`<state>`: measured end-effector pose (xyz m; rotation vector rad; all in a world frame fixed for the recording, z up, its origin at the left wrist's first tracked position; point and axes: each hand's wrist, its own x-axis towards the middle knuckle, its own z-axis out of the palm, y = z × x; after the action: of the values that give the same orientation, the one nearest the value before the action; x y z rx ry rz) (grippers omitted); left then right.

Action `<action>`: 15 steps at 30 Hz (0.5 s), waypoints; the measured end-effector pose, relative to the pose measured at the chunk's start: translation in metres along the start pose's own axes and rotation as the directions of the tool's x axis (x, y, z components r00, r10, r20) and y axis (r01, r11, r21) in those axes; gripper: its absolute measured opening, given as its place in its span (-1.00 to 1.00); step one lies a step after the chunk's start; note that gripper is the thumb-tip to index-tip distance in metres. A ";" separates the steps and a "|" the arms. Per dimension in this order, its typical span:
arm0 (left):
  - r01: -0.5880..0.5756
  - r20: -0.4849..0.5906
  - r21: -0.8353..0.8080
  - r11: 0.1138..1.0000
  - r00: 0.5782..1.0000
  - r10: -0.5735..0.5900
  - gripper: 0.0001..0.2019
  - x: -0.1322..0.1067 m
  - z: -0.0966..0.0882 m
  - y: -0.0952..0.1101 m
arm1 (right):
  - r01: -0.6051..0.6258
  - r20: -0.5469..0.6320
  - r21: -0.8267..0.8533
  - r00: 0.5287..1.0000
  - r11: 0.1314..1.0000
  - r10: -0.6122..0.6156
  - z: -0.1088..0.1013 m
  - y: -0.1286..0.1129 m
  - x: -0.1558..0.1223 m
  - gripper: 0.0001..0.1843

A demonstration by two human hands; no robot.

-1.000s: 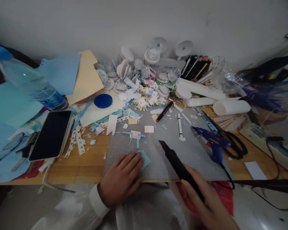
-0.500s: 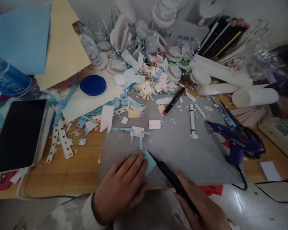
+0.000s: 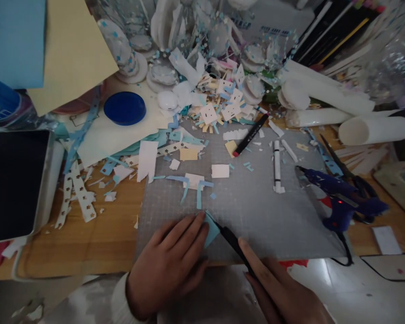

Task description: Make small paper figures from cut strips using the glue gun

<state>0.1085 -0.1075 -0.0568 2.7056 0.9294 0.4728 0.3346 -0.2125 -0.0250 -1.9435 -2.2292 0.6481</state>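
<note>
At the bottom edge of the frame, right of centre, we see the right hand point(image 3: 273, 285) closed around a black cutter knife point(image 3: 233, 242), its forefinger stretched along the handle. Left of it, in the lower centre, the left hand point(image 3: 170, 265) lies palm down with its fingers extended and close together; it grasps nothing but presses on a small light-blue paper piece point(image 3: 212, 230), which we find at the lower centre of the frame, partly covered by the fingertips. The knife's blade slants up to the left and meets the upper edge of this piece, near those fingertips. Beneath lies a grey cutting mat point(image 3: 256, 220). Just beyond the hands we note a white paper piece with blue strips point(image 3: 193, 181), and to its right a white paper rectangle point(image 3: 220, 171). At the right of the frame rests a blue glue gun point(image 3: 344, 201) with a red light showing; at the left edge, a dark-screened phone point(image 3: 16, 180). Farther off, we observe a black marker point(image 3: 251, 135) lying aslant, a round blue lid point(image 3: 124, 109) at the upper left, and a heap of paper cut-outs point(image 3: 222, 108) at the upper centre.
</note>
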 end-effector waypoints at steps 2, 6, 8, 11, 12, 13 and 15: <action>0.020 0.010 -0.013 1.000 1.000 -0.020 -0.59 -0.001 0.000 0.000 | 0.008 -0.014 -0.002 1.000 1.000 -0.008 -0.001 -0.002 -0.001 -0.41; 0.047 0.030 -0.024 0.999 0.998 -0.046 -0.58 -0.002 0.000 0.000 | 0.006 -0.029 0.007 1.000 1.000 -0.006 -0.001 -0.001 -0.004 -0.39; 0.053 0.023 -0.025 0.998 0.998 -0.052 -0.58 -0.002 0.001 0.000 | 0.015 -0.041 0.020 0.999 1.000 -0.014 0.000 0.001 -0.007 -0.38; 0.058 0.020 -0.025 0.998 0.998 -0.057 -0.58 -0.002 0.000 0.001 | 0.022 -0.067 0.041 0.998 0.999 -0.019 0.001 0.004 -0.012 -0.38; 0.059 0.020 -0.021 0.998 0.998 -0.058 -0.58 -0.001 -0.001 0.001 | 0.018 -0.078 0.047 0.997 0.999 -0.015 0.000 0.004 -0.014 -0.38; 0.059 0.024 -0.015 0.998 0.998 -0.059 -0.59 -0.001 -0.001 0.001 | 0.014 -0.093 0.052 0.996 0.999 -0.009 0.000 0.003 -0.015 -0.39; 0.052 0.037 -0.001 0.999 0.998 -0.052 -0.60 -0.001 -0.002 0.001 | 0.006 -0.158 0.066 0.987 0.998 0.005 -0.003 0.001 -0.016 -0.42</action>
<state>0.1079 -0.1086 -0.0545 2.6718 0.9856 0.4119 0.3391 -0.2272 -0.0197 -1.8918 -2.0873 0.5401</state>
